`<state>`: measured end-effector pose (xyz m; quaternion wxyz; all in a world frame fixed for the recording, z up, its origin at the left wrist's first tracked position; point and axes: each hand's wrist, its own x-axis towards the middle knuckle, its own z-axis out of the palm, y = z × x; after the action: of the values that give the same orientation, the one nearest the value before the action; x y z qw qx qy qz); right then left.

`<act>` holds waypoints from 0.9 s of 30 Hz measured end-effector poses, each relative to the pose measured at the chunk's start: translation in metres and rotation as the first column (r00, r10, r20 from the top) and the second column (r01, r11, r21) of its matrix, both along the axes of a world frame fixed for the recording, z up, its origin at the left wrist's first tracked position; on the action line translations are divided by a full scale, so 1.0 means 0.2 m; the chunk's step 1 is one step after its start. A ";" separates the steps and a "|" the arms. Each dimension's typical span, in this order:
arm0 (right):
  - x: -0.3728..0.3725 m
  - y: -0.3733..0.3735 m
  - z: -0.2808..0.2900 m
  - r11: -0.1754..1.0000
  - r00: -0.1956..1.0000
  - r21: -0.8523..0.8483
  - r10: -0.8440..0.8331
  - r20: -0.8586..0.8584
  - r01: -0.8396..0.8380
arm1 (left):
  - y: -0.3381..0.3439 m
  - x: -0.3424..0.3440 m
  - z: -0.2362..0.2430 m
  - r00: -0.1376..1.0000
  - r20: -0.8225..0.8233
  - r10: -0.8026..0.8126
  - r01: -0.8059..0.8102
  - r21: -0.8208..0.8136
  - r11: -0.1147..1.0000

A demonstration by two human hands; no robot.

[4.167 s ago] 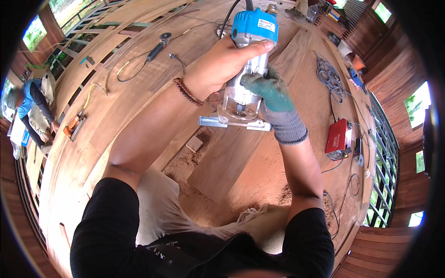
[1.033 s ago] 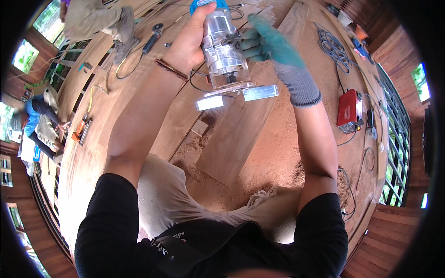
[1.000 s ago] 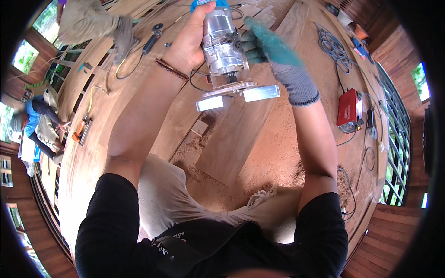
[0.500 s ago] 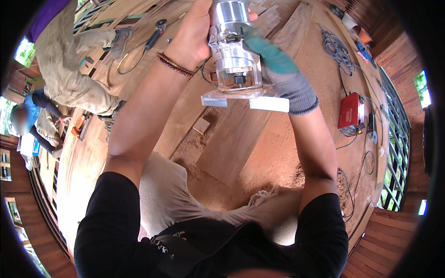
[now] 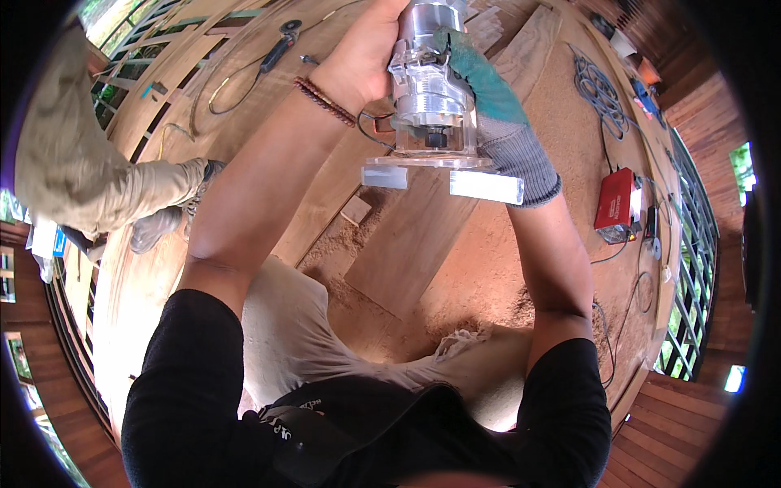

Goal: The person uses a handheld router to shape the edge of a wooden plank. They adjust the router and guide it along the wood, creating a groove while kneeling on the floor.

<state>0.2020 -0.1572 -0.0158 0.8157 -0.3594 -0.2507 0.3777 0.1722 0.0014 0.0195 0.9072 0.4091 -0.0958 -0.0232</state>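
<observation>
Raised in front of me at the top of the view is a trim router (image 5: 434, 99) with a silver motor body. Its clear plastic base hangs lowest, with two pale strips on its underside and a dark collet inside. My bare left hand (image 5: 368, 55) is closed on the router's upper left side, most of its fingers hidden behind the body. A beaded bracelet circles that wrist. In a green and grey glove, my right hand (image 5: 486, 91) grips the router's right side around the clamp. A dark cord shows beside the base.
Below the router lies a wooden board (image 5: 407, 260) amid sawdust, with a small wood block (image 5: 355, 211) beside it. At right are a red power box (image 5: 616, 203) and coiled cable (image 5: 600, 98). An angle grinder (image 5: 277, 53) lies far left. A person's trousered legs (image 5: 89, 171) stand at left.
The router and both my hands have shifted slightly right and down in view. The other person has stepped nearer at left, now covering a second person who was crouching there.
</observation>
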 end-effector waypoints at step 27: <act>0.06 -0.13 -0.01 0.991 0.966 -0.087 0.120 0.229 -0.103 | -0.09 -0.02 -0.02 0.994 0.099 0.036 -0.036 -0.002 0.999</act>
<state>0.2143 -0.1834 -0.0180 0.7440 -0.4168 -0.3503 0.3872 0.1686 -0.0172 0.0152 0.9016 0.4112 -0.1331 0.0136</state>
